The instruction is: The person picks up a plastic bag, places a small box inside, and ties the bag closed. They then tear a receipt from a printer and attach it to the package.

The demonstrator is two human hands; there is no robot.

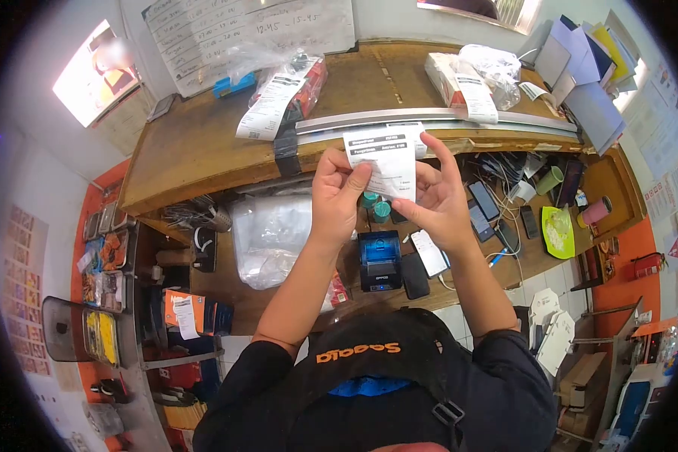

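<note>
A white printed receipt (384, 162) is held up over the front edge of the wooden counter. My left hand (339, 188) pinches its left side, with the thumb across the front of the paper. At its right side, my right hand (437, 192) has the thumb near the lower corner and the index finger raised by the top; whether it grips the paper is unclear. Another white slip (408, 129) shows partly behind the receipt. Below the hands stand a small black and blue printer (380, 260) and teal-capped bottles (381, 211).
Receipts hang from plastic-wrapped packages (309, 83) at the counter's back left and from a box (444, 77) at the back right. Phones (484, 200), cables and a green tray (557, 232) lie right. Clear plastic bags (271, 233) lie left of the printer.
</note>
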